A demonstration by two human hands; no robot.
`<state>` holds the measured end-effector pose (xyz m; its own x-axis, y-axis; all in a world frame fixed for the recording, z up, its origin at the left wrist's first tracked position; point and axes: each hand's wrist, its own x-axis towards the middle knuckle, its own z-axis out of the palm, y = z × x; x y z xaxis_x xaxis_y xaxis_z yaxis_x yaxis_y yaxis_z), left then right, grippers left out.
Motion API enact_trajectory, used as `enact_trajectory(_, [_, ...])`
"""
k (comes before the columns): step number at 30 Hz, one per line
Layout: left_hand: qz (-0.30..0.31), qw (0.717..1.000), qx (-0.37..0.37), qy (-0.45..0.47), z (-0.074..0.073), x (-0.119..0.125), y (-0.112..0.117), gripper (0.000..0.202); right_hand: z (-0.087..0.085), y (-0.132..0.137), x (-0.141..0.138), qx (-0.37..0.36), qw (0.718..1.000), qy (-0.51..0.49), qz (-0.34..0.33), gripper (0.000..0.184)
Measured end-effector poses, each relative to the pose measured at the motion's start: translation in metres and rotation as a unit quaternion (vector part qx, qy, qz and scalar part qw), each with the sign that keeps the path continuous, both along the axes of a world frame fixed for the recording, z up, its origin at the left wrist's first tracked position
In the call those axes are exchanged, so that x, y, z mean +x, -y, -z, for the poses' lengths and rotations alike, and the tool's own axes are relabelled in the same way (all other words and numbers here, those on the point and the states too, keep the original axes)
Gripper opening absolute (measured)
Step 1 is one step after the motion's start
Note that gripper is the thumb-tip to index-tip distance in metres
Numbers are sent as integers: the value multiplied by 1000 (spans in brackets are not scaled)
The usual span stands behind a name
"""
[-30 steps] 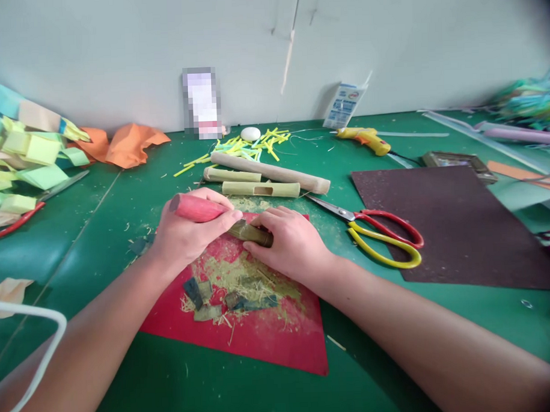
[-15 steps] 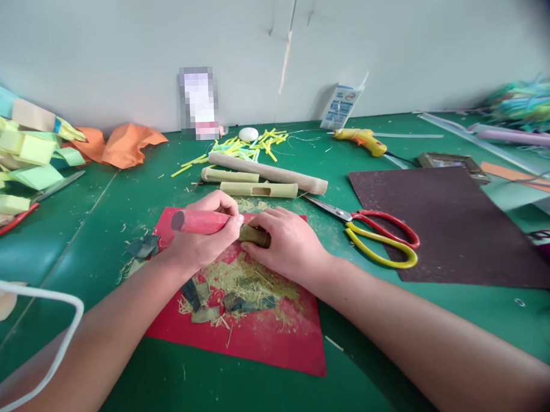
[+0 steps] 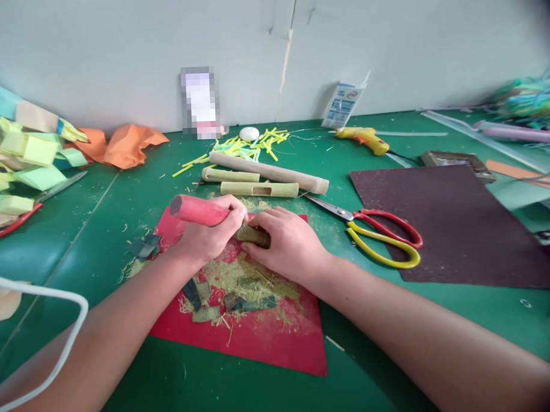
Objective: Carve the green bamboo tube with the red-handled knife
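My left hand [image 3: 208,235] is wrapped round a red-handled tool [image 3: 197,210], its handle end pointing left and up. The tool's working end meets a short dark green bamboo piece [image 3: 253,235] lying on a red mat [image 3: 261,338]. My right hand [image 3: 291,244] is closed over that bamboo piece, pinning it on the mat. Pale bamboo shavings and dark peel scraps [image 3: 235,291] cover the mat just below both hands.
Several bamboo tubes [image 3: 260,188] lie beyond the hands, with yellow strips [image 3: 250,147] behind them. Red-and-yellow scissors [image 3: 379,235] and a dark sheet [image 3: 456,224] lie to the right. A yellow glue gun [image 3: 363,138] sits at the back. Folded coloured paper [image 3: 25,160] is piled at left.
My left hand has shifted slightly right along the bamboo piece and the tool handle has tilted up a little. My right hand stays in place.
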<state>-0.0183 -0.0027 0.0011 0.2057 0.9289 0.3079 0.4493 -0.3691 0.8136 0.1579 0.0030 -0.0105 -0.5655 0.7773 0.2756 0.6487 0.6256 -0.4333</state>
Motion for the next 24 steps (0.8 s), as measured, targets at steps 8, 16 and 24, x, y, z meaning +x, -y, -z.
enact_trajectory(8, [13,1000,-10,-14,-4,-2,3,27,-1,0,0,-4,1000,0,2,16])
enact_trajectory(16, [24,996,-3,-85,-7,-4,2,22,0,-1,0,-9,1000,5,0,19])
enact_trajectory(24, [-3,995,10,-101,-1,2,4,23,-2,-1,-1,-18,1000,-11,-6,15])
